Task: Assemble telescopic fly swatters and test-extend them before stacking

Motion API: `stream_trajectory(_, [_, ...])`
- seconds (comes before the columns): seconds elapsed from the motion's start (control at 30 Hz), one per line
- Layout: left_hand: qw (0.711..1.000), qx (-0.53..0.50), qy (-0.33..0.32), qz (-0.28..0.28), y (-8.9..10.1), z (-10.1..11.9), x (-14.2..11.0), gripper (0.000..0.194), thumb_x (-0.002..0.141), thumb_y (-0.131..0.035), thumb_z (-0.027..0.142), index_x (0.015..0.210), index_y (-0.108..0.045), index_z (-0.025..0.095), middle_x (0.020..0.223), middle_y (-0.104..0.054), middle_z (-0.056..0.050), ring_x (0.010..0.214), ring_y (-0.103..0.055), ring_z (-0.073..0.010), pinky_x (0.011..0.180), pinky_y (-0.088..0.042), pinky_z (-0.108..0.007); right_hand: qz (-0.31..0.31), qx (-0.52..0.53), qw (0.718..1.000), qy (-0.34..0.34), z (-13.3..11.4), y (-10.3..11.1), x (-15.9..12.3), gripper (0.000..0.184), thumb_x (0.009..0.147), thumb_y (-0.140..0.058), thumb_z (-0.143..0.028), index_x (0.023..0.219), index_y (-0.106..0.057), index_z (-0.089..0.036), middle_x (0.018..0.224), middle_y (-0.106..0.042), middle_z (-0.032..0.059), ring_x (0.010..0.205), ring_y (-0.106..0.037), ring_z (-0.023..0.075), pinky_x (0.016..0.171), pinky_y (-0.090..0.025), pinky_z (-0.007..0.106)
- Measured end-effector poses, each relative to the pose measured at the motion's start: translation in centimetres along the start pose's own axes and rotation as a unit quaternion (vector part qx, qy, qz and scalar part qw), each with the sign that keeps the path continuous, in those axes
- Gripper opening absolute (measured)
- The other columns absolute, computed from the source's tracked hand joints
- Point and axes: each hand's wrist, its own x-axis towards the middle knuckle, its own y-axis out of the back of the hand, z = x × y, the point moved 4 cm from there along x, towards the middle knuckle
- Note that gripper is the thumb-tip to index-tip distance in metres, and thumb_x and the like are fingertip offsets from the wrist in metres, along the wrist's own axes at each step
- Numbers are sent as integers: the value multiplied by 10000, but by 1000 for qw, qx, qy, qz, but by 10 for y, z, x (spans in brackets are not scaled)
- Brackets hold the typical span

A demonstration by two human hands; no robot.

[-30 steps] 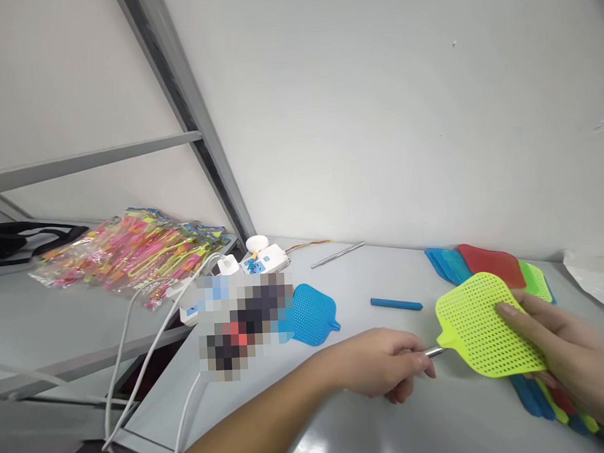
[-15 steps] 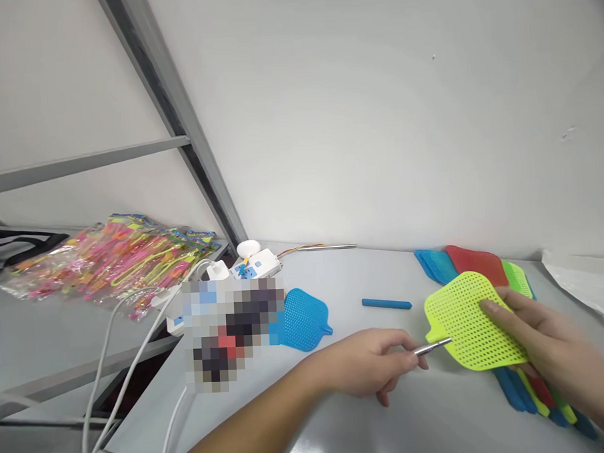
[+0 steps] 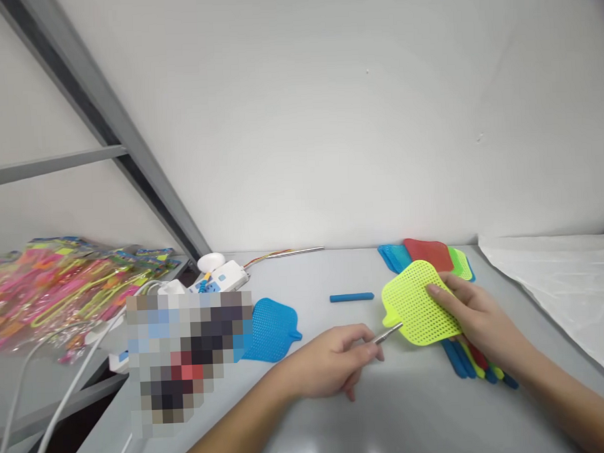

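My left hand (image 3: 332, 362) pinches a thin silver metal rod (image 3: 388, 333), its tip close by the neck of a yellow-green fly swatter head (image 3: 418, 305); I cannot tell whether they touch. That perforated head is gripped at its right edge by my right hand (image 3: 473, 312), thumb on top. Behind and below it lies a stack of fly swatters (image 3: 431, 255) in blue, red and green, partly covered, with handle ends sticking out beneath. A blue handle (image 3: 352, 297) rests on the table beyond my hands. Left of it lies a blue fly swatter head (image 3: 271, 329), its neck pointing right.
Packaged colourful items (image 3: 79, 283) lie on a shelf at left. A white power strip (image 3: 229, 275) with cables stands near the wall, a silver rod (image 3: 303, 252) beside it. A blurred-out patch hides part of the table's left. White plastic sheeting (image 3: 549, 276) lies at right.
The view has turned to the right, so everything appears shifted left. Both hands keep their holds on the rod and the yellow-green swatter head.
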Motion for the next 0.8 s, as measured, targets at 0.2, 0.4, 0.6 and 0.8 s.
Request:
stream_trajectory(0.2, [1000, -11, 2, -8, 2, 1, 0, 331, 959, -398, 474, 1022, -554, 190, 448, -375, 101, 484, -507, -107, 517, -399, -186, 18, 47, 999, 2, -5, 17, 3, 391, 834, -608, -526, 1131, -604, -272, 857, -684, 36, 626, -630, 179, 417, -458, 242])
stream_trajectory(0.4, [1000, -15, 1, -8, 3, 0, 0, 353, 970, -376, 476, 1047, -555, 182, 455, -385, 100, 498, -525, -106, 527, -391, -183, -31, 46, 998, 3, -9, 11, 3, 413, 839, -603, -523, 1152, -591, -254, 1033, -700, 76, 822, -687, 242, 601, -560, 317])
stream_trajectory(0.6, [1000, -21, -8, -14, 2, 0, 1, 348, 968, -385, 472, 1051, -558, 182, 449, -377, 106, 466, -478, -96, 549, -417, -198, -53, 40, 998, 5, -11, 4, -2, 394, 839, -596, -533, 1127, -593, -264, 1031, -700, 65, 859, -693, 245, 659, -576, 324])
stream_trajectory(0.8, [1000, -21, 0, -12, 2, 1, 0, 346, 964, -392, 480, 1038, -556, 185, 445, -377, 102, 479, -494, -105, 535, -412, -195, 0, 76, 997, 13, -5, 19, 5, 355, 846, -612, -494, 1126, -599, -276, 997, -700, 49, 791, -681, 217, 603, -554, 298])
